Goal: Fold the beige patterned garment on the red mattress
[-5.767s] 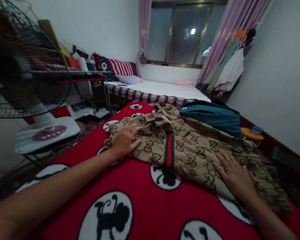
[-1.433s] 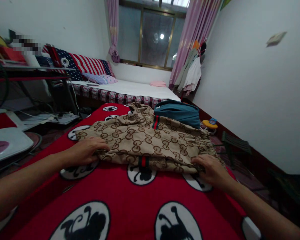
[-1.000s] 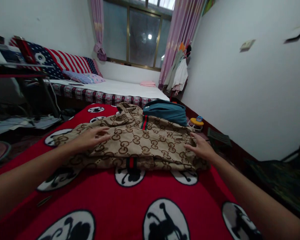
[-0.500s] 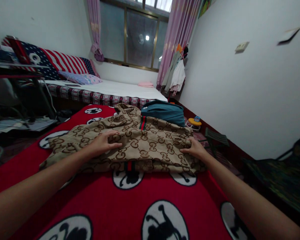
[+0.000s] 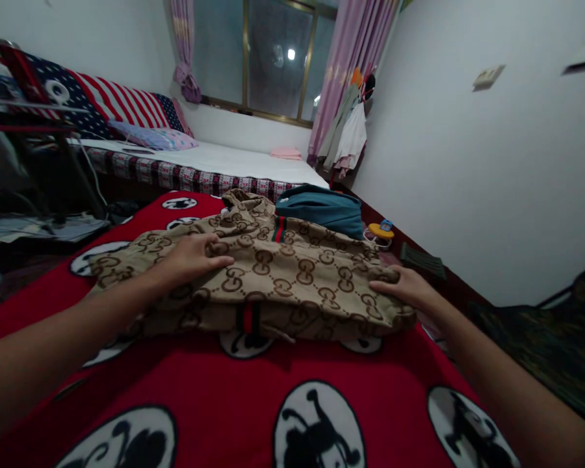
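Note:
A tan jacket (image 5: 283, 266) with a brown letter pattern and a green-and-red stripe lies spread sideways on the red blanket (image 5: 224, 396). My left hand (image 5: 188, 260) pinches its upper layer left of the middle, thumb pointing right. At the right end, my right hand (image 5: 404, 286) has its fingers closed on the jacket's edge, with cloth bunched between thumb and fingers. The upper layer is drawn taut between both hands. Below it, the near side shows a second striped part and a pale cord (image 5: 280, 335). Folded teal clothing (image 5: 322, 209) sits just behind the jacket.
Beyond the blanket stands a bed (image 5: 234, 161) with a pillow (image 5: 153, 136). A cluttered desk (image 5: 29, 123) is on the left. Along the right wall are a yellow stool (image 5: 381, 231), a green folding stool (image 5: 422, 260) and a camouflage-patterned chair (image 5: 541, 344).
My right hand has moved right and closed on the jacket's edge, stretching the upper layer. The near side is raised a little, and the pale cord now shows. The view has shifted slightly.

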The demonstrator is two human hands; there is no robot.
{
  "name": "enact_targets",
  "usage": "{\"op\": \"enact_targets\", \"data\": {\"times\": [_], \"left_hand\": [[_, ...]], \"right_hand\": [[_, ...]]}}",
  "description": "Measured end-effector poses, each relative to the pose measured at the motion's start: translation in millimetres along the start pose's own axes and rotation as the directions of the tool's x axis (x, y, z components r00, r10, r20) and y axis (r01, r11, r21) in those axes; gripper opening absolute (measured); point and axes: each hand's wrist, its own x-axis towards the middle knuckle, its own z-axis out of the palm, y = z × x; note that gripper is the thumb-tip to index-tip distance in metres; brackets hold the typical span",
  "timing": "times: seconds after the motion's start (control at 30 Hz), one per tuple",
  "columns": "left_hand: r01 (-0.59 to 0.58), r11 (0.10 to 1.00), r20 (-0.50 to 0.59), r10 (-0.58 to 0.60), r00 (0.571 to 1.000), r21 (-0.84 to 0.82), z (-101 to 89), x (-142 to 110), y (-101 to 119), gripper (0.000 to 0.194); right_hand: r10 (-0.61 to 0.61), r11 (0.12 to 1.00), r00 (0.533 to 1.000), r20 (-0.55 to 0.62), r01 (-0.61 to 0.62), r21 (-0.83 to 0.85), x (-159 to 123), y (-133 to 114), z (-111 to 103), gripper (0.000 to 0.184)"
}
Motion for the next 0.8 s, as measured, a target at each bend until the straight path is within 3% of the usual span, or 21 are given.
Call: {"op": "enact_targets", "data": {"times": [0.1,0.17,0.3,0.4,0.47,0.5,0.6,0.7,0.8], "left_hand": [[-0.109,0.981,0.024,0.106,0.994,0.159,23.3,-4,1,0.049],[-0.177,0.962,0.006,0.180,0.984,0.205,24.6,-5,11,0.050],[-0.420,0.905,-0.004,0.421,0.907,0.066,13.6,-3,45,0.032],[-0.504,0.864,0.054,0.503,0.863,-0.001,26.4,-8,56,0.047],[-0.462,0.884,0.168,0.446,0.879,0.073,44.7,-17,50,0.060],[-0.429,0.896,0.227,0.397,0.889,0.114,53.9,-21,45,0.063],[-0.378,0.909,0.333,0.306,0.892,0.178,71.9,-31,31,0.067],[-0.372,0.911,0.354,0.294,0.888,0.176,73.6,-32,30,0.068],[-0.370,0.923,0.382,0.307,0.871,0.102,62.4,-27,29,0.068]], "right_hand": [[-0.051,0.903,0.996,-0.074,0.014,-0.429,0,-11,22,0.055],[-0.164,0.821,0.983,-0.081,0.091,-0.564,-4,-33,25,0.060],[-0.456,0.786,0.885,-0.096,0.349,-0.511,-17,-86,21,0.049],[-0.588,0.757,0.803,-0.094,0.507,-0.412,-21,-96,43,0.049],[-0.575,0.755,0.818,-0.028,0.517,-0.404,-19,-81,71,0.052],[-0.531,0.771,0.847,0.017,0.491,-0.407,-17,-71,85,0.053],[-0.448,0.775,0.885,0.129,0.456,-0.438,-7,-43,115,0.059],[-0.409,0.769,0.898,0.165,0.436,-0.468,2,-37,120,0.062],[-0.367,0.774,0.907,0.207,0.421,-0.473,5,-41,114,0.063]]}}
